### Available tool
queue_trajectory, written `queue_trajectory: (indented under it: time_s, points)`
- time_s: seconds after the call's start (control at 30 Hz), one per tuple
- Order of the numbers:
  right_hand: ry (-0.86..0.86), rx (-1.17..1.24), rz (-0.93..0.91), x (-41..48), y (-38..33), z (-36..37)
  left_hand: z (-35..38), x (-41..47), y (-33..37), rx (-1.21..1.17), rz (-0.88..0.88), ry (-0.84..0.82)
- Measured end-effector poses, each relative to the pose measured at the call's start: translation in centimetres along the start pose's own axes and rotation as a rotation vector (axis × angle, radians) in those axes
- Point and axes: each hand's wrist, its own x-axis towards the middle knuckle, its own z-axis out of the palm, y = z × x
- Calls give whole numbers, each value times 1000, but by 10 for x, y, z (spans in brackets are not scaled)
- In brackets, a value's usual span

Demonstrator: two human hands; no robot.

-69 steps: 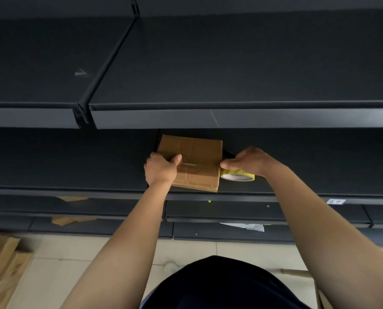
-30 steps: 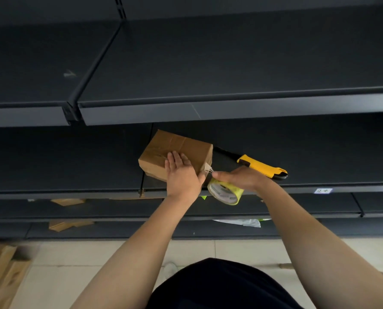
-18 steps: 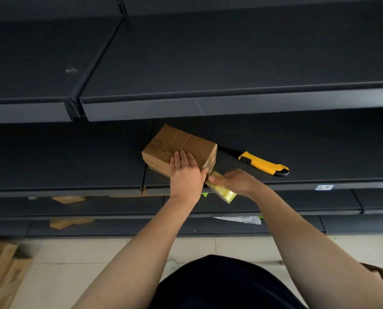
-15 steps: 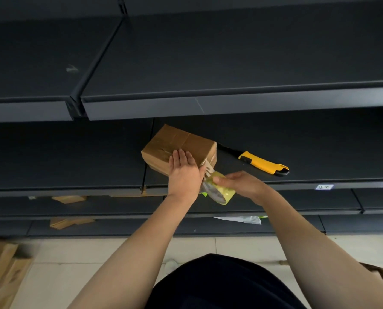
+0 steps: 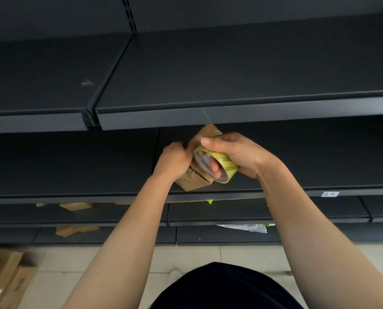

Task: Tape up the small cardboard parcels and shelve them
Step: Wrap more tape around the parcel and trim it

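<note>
A small brown cardboard parcel [image 5: 193,182] stands tilted on the dark middle shelf [image 5: 74,166], mostly covered by both hands. My left hand [image 5: 173,162] grips its left side with curled fingers. My right hand [image 5: 237,155] holds a roll of clear tape [image 5: 217,165] with a yellow-green core, fingers through its hole, pressed against the parcel's upper right side. Only the parcel's top corner [image 5: 210,130] and bottom end show. The yellow knife is hidden behind my right hand.
The empty upper shelf [image 5: 230,112] juts out just above the hands. Lower shelves hold flat cardboard pieces [image 5: 75,206] and a white wrapper [image 5: 246,227]. Cardboard boxes [image 5: 5,277] stand on the tiled floor at the lower left. A small white label [image 5: 330,194] marks the shelf edge.
The parcel has been tipped up and turned. My left hand went from pressing flat on top to gripping its side. My right hand lifted the tape roll up over the parcel.
</note>
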Motion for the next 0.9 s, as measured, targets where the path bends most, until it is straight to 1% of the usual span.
queue_trajectory:
  time_s: [0.07, 0.13, 0.23, 0.37, 0.53, 0.6, 0.7, 0.77, 0.9]
  points:
    - [48, -19, 0, 1, -3, 3, -3, 5, -1, 11, 2, 28]
    - [87, -53, 0, -1, -5, 1, -8, 9, -3, -16, -14, 10]
    - [56, -74, 35, -8, -4, -5, -12, 14, -4, -51, -27, -29]
    - [37, -147, 159, -24, 13, -14, -19, 23, -10, -67, -92, 0]
    - [103, -255, 330, -12, 49, -8, -23, 31, -17, -103, -144, -7]
    - [107, -276, 360, 0, 60, -6, -25, 32, -20, -104, -166, 1]
    - [126, -308, 344, 16, 64, -5, -31, 33, -24, -134, -210, 36]
    - [111, -344, 324, 21, 63, -6, -32, 32, -29, -213, -261, 30]
    - [25, -430, 300, 18, 52, -8, -27, 19, -50, -577, -429, -78]
